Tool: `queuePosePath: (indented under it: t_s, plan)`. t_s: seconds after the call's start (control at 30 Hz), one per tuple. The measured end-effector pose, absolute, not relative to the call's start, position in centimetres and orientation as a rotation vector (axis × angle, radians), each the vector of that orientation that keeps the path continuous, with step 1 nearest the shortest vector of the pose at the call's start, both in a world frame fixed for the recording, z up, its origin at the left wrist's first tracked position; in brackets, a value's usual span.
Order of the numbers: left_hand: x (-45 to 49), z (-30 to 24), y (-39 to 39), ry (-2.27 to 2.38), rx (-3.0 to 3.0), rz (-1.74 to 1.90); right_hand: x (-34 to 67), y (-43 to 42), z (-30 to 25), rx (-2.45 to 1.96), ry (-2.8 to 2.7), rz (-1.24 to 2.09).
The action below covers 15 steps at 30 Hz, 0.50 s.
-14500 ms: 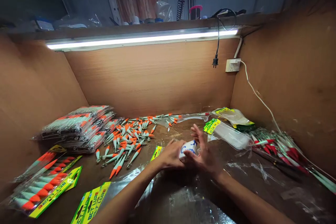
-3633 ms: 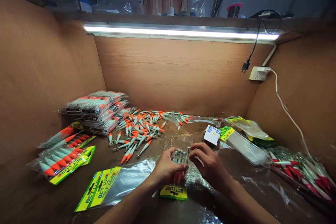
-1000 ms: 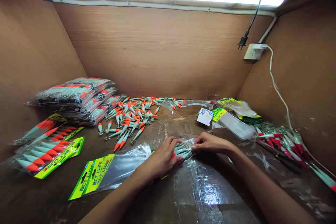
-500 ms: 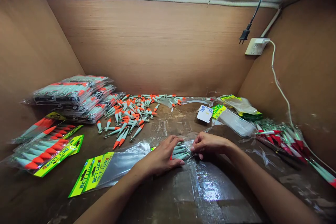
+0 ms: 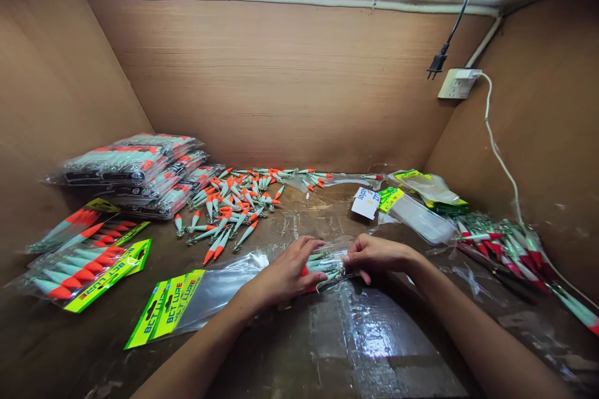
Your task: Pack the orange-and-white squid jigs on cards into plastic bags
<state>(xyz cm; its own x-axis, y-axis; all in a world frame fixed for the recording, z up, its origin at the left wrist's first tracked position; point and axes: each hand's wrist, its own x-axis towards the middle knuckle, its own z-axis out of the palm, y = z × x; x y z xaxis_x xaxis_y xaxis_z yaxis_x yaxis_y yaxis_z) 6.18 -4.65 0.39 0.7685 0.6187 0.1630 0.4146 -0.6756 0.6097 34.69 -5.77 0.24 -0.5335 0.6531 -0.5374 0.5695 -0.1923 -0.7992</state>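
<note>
Pale green squid-jig fishing lures (image 5: 322, 260) with orange ends lie side by side in a clear plastic bag in front of me. My left hand (image 5: 294, 268) spans them from the left, fingers over the far side and thumb on the near side, partly covering the orange ends. At the hooked ends, my right hand (image 5: 369, 255) pinches the bag's edge between thumb and index finger. Under my left forearm lie flat clear bags with yellow-green BCT LURE headers (image 5: 168, 305).
Loose orange-tipped lures (image 5: 234, 199) are heaped at the back. Bagged lures (image 5: 135, 168) are stacked at the left, with carded packs (image 5: 79, 268) before them. On the right are a white tag (image 5: 365, 204), clear bags (image 5: 423, 215) and red-tipped lures (image 5: 505, 246). A plug (image 5: 437, 63) hangs above.
My left hand has shifted slightly on the lures, its thumb now lying further up across them. My right hand stays at the hooked ends, its lower fingers a little more spread.
</note>
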Motion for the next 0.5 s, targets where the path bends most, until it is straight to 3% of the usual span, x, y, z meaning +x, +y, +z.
queuePosePath:
  t_s: [0.5]
  plan:
    - [5.71,-0.46,-4.03,0.947,2.39,0.421,34.13,-5.94,0.05,-1.529,-2.003,1.868]
